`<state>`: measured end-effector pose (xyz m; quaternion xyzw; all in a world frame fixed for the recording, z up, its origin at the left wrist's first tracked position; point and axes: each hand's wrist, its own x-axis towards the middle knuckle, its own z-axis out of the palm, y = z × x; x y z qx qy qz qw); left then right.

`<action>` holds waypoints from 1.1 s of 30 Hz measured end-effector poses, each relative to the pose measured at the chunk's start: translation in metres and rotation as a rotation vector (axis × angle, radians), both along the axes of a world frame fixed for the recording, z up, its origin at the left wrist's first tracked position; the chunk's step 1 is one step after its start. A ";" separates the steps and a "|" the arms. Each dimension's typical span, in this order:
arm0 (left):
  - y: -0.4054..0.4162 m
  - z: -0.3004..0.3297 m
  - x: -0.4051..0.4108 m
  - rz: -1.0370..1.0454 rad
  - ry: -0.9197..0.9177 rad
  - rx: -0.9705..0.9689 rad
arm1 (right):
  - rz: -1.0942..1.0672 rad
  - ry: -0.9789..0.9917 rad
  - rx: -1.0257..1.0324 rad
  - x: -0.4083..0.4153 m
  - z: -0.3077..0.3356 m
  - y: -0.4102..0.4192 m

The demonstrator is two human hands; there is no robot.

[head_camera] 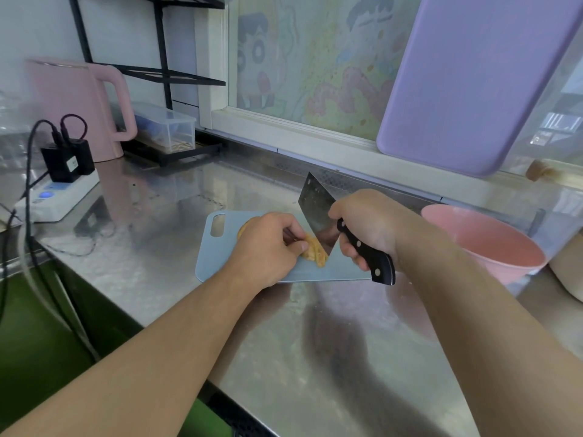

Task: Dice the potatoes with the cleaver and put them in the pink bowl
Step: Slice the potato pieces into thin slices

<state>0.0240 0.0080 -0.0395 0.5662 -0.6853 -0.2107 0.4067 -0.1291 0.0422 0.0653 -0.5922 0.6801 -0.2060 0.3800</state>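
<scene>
Right hand (362, 228) grips the cleaver (318, 216) by its black handle, blade down on the potato (314, 252). Left hand (271, 244) pinches the potato just left of the blade, on the cutting board (217, 260). Pink bowl (485, 244) sits right of the knife hand.

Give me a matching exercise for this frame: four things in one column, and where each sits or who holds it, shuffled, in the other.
Things:
1. cleaver
2. potato
3. pink bowl
4. kettle

Places or states:
A. standing at the back left of the counter, beside the power strip
B. on the counter to the right of the cutting board, nothing visible inside
C. gripped by its black handle in the right hand
D. pinned on the cutting board under the left hand

Pairs: 1-C, 2-D, 3-B, 4-A
</scene>
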 end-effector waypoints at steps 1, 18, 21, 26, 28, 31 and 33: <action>0.000 0.000 0.000 0.000 0.004 0.000 | 0.004 0.004 -0.004 0.001 0.002 0.001; 0.000 0.000 0.001 0.012 0.007 0.001 | 0.038 0.143 0.001 0.011 0.001 0.009; 0.001 0.000 0.000 0.015 -0.007 -0.006 | 0.061 0.194 -0.005 0.013 0.001 0.012; 0.001 0.000 0.001 0.024 -0.028 -0.014 | 0.080 0.235 0.023 0.017 0.000 0.014; 0.001 0.000 0.001 0.023 -0.030 -0.015 | 0.088 0.244 0.040 0.016 0.000 0.016; 0.001 0.000 0.001 0.017 -0.031 -0.019 | 0.095 0.220 0.065 0.013 0.000 0.019; 0.001 0.001 0.002 0.015 -0.031 -0.019 | 0.094 0.213 0.076 0.012 0.000 0.020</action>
